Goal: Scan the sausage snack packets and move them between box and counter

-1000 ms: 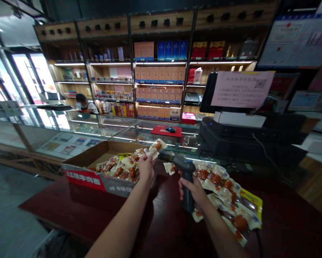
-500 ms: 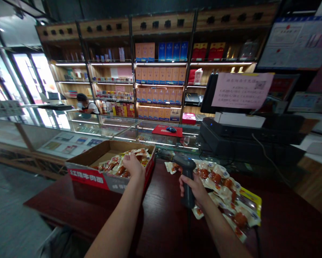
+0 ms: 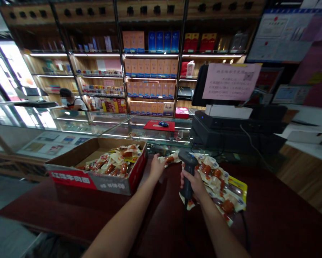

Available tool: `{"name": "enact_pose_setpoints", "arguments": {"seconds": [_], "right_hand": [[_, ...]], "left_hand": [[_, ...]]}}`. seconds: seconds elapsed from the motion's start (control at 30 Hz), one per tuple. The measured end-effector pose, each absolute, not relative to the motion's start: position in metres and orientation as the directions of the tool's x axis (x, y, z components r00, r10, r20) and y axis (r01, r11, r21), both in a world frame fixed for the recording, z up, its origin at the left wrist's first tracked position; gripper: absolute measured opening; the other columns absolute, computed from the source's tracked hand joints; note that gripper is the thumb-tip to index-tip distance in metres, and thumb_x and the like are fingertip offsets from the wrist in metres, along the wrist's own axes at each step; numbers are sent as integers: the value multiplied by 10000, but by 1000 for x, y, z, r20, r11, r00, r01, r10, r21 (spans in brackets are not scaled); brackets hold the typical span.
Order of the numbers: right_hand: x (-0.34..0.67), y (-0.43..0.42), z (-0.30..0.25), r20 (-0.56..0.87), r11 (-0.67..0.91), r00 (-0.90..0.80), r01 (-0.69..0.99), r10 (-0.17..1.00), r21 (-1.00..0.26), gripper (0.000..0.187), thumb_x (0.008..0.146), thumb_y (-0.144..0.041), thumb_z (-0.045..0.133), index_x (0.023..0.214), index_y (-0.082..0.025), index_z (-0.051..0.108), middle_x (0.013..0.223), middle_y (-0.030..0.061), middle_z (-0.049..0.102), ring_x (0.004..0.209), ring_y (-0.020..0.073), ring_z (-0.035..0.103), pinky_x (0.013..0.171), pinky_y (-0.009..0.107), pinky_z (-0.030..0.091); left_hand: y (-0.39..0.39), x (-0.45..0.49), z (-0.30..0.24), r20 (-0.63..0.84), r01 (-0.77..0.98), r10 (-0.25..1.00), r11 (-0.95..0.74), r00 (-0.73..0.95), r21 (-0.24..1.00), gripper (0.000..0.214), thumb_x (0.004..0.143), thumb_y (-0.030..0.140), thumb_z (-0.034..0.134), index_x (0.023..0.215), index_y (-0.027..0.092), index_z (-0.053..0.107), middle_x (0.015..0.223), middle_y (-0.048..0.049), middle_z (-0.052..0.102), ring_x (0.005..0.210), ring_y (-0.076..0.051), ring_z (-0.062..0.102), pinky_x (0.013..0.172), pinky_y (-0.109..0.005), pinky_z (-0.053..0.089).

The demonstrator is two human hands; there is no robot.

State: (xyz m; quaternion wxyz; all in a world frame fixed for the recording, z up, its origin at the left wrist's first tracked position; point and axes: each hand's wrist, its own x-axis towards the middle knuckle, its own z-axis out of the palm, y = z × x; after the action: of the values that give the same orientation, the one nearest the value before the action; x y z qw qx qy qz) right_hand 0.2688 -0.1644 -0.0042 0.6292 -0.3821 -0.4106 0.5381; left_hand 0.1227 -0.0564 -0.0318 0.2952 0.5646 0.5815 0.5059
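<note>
My right hand [image 3: 193, 182] is wrapped round the grip of a black handheld barcode scanner [image 3: 187, 172], held upright over the table. The fingers of my left hand [image 3: 157, 167] are closed at the near end of a snack packet [image 3: 171, 158], clear and cream with a brown piece of food inside. Its far end points toward the scanner head. To the left, an open cardboard box [image 3: 113, 185] holds a heap of similar packets [image 3: 115, 161]. Behind and right of the scanner lies a spread pile of packets [image 3: 217, 179], partly hidden by my right hand.
A dark red table [image 3: 161, 222] carries the box and the pile. Beyond stand a glass counter [image 3: 109, 123], a red mat [image 3: 150, 125] with a mouse, and a monitor [image 3: 200, 86] bearing a pink sheet. A person [image 3: 80, 104] is behind the counter, before stocked shelves.
My left hand has moved from inside the box rightward to a packet beside the scanner. The right hand still grips the scanner. The whole view has turned slightly to the right.
</note>
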Motion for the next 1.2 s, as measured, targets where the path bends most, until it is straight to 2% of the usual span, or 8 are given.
{"name": "enact_pose_setpoints", "arguments": {"seconds": [0.23, 0.43, 0.63, 0.77, 0.87, 1.0, 1.1, 1.2], "right_hand": [[277, -161, -14, 15, 64, 125, -398, 992, -915, 465, 623, -377, 744, 961, -182, 491, 519, -75, 558, 372, 103, 500, 328, 228, 463], [271, -162, -14, 12, 60, 123, -397, 992, -916, 446, 642, -366, 728, 973, -184, 490, 526, -73, 556, 376, 102, 499, 332, 221, 459], [267, -164, -17, 21, 60, 105, -388, 994, -920, 459, 627, -373, 737, 973, -181, 504, 535, -68, 558, 374, 107, 496, 338, 231, 456], [266, -164, -16, 6, 41, 89, -396, 996, -917, 462, 626, -376, 740, 973, -186, 501, 526, -69, 561, 370, 108, 499, 331, 222, 443], [265, -165, -16, -14, 23, 89, -400, 996, -916, 480, 612, -389, 751, 967, -190, 498, 515, -73, 551, 366, 112, 502, 326, 220, 434], [266, -164, -16, -16, 27, 108, -387, 994, -922, 495, 597, -396, 760, 963, -188, 501, 505, -79, 537, 363, 111, 500, 326, 221, 438], [266, -164, -16, -6, 37, 115, -370, 993, -928, 489, 600, -398, 757, 961, -190, 501, 506, -80, 533, 362, 111, 500, 328, 223, 440], [267, -164, -16, -7, 32, 109, -353, 994, -935, 489, 602, -399, 751, 967, -187, 503, 509, -79, 536, 369, 113, 504, 335, 231, 452]], "left_hand": [[-46, 127, -56, 278, 725, 949, -85, -151, 684, 739, 641, 332, 698, 1283, 107, 408, 1120, -180, 596, 1110, -304, 500, 893, -364, 372], [-40, 130, -61, 278, 826, 948, -30, -155, 563, 799, 665, 545, 622, 1309, 133, 389, 1273, -199, 462, 1176, -335, 414, 910, -396, 349], [-39, 131, -65, 268, 849, 952, -20, -144, 528, 558, 594, 429, 721, 1070, 193, 553, 1176, -127, 513, 1123, -294, 449, 902, -388, 355], [-32, 123, -73, 370, 659, 913, -173, -171, 732, 292, 647, 318, 670, 891, 168, 614, 1028, -100, 585, 1003, -245, 533, 861, -353, 397], [-23, 116, -79, 336, 229, 926, -294, -171, 928, 231, 684, 341, 596, 805, 146, 624, 821, -62, 633, 796, -192, 592, 761, -322, 446], [-15, 111, -80, 159, -266, 942, -241, -295, 933, 384, 582, 417, 631, 829, 126, 594, 723, -32, 628, 640, -158, 585, 636, -296, 460], [-14, 109, -77, 118, -343, 921, -254, -372, 904, 391, 538, 400, 655, 804, 124, 582, 698, -24, 621, 606, -144, 577, 609, -285, 457], [-14, 106, -77, 142, -282, 895, -279, -423, 918, 334, 557, 383, 650, 757, 125, 579, 664, -19, 613, 588, -139, 570, 592, -277, 454]]}}
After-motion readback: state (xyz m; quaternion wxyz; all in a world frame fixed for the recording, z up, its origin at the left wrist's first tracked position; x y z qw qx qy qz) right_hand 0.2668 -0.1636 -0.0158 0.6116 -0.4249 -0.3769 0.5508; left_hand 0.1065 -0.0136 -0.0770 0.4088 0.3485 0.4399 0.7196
